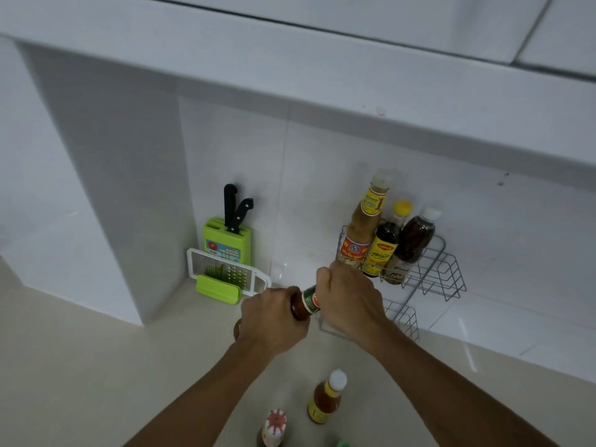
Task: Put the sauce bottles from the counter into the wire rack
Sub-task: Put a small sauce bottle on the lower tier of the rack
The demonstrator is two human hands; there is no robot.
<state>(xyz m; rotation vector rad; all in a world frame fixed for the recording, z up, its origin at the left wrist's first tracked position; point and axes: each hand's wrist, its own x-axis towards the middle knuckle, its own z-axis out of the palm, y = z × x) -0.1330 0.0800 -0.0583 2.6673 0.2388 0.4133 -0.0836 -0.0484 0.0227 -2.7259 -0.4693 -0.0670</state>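
Note:
Both hands hold one red sauce bottle (304, 305) with a green label, tilted almost level in front of the wire rack (442, 272). My left hand (269, 317) grips its lower body and my right hand (346, 298) covers its upper end. The rack's upper tier on the wall carries three bottles: a tall tan one (364, 227), a dark one with a yellow cap (387, 243) and a dark one with a white cap (414, 243). On the counter near me stand an orange sauce bottle (325, 398) and a bottle with a red-patterned cap (273, 429).
A green knife block (227, 240) with two black-handled knives stands in the corner by the wall. A white grater (225, 272) leans on a green holder in front of it. The rack's lower tier (403, 317) shows behind my right wrist. A green cap (342, 444) peeks at the bottom edge.

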